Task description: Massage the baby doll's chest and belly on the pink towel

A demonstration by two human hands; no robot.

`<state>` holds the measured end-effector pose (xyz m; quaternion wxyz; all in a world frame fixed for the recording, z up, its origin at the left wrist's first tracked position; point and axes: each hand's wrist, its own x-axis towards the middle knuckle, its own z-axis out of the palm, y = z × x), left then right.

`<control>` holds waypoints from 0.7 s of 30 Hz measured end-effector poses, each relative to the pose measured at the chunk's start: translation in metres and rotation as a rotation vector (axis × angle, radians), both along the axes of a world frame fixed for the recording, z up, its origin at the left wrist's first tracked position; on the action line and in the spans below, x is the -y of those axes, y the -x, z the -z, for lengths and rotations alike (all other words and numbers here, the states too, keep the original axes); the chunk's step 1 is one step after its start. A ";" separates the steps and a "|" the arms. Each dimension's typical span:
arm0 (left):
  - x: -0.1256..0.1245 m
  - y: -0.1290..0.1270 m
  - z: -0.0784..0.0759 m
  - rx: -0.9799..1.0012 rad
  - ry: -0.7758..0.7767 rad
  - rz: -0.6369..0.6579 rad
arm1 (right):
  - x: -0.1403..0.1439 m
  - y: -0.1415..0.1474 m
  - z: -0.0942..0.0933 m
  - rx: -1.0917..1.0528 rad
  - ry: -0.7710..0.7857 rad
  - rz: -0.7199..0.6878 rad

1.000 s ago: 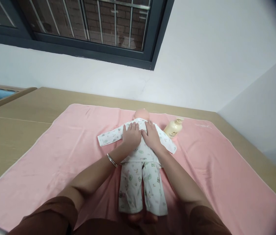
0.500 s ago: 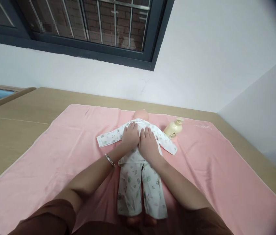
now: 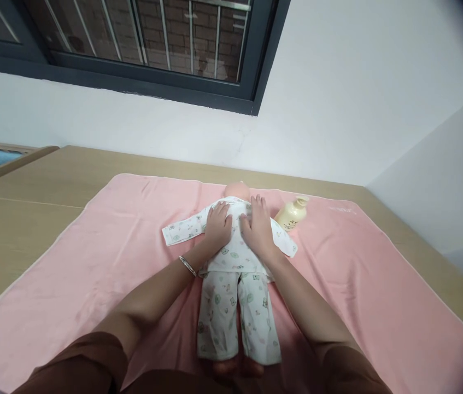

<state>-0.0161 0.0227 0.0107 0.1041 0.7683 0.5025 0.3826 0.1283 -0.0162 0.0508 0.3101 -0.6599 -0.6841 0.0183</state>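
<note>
A baby doll (image 3: 237, 190) lies on a pink blanket (image 3: 133, 230), its head toward the wall and its feet toward me. It wears a white printed long-sleeved top (image 3: 235, 257) and matching trousers (image 3: 218, 317). The sleeves are spread out to both sides. My left hand (image 3: 218, 225) rests flat on the left side of the top's upper part, fingers stretched out, a bracelet (image 3: 187, 266) on its wrist. On the right side of the top, near the shoulder, my right hand (image 3: 258, 227) lies flat with the thumb apart. Neither hand grips anything.
A cream pump bottle (image 3: 292, 213) lies tilted on the blanket, just right of the doll's right-hand sleeve. The blanket covers part of a wooden table (image 3: 22, 230). Behind it rise a white wall (image 3: 317, 109) and a barred window (image 3: 153, 44).
My right hand has slid right and slightly up across the top, away from the left hand, baring the middle of the chest. My left hand has barely shifted.
</note>
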 end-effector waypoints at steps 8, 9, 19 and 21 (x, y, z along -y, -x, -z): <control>0.003 0.003 -0.002 0.203 -0.016 -0.016 | 0.010 0.019 0.005 0.086 0.018 -0.148; 0.003 0.003 -0.001 0.218 -0.021 -0.007 | 0.010 0.018 0.006 0.071 -0.011 -0.142; 0.003 0.002 -0.001 0.301 -0.022 0.030 | 0.013 0.024 0.003 0.106 -0.012 -0.117; 0.004 0.002 -0.002 0.301 -0.023 0.036 | 0.013 0.025 0.003 0.109 -0.020 -0.121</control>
